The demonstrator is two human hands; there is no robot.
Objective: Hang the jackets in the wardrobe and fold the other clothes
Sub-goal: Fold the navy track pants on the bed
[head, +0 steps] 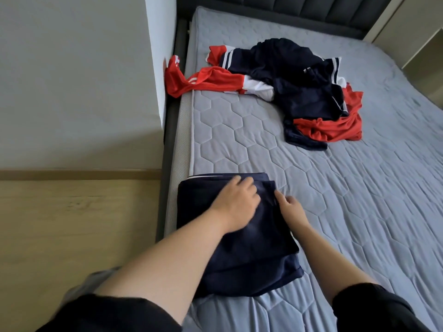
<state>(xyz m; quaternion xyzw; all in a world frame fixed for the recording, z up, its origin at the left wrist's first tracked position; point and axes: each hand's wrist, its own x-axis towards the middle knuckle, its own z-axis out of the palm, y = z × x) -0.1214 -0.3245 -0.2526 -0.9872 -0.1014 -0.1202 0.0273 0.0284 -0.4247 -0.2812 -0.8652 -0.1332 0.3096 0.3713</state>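
Sleeves (pixel 107 315) half out of frame; blurry left hand (pixel 236 202) on navy garment (pixel 251 248)

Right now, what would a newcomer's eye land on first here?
A tangled heap of red and navy clothes lies in the middle of the mattress, bright against the grey. Nearer, a folded navy garment sits at the bed's left edge, the left grip resting flat on it and the right grip at its right edge.
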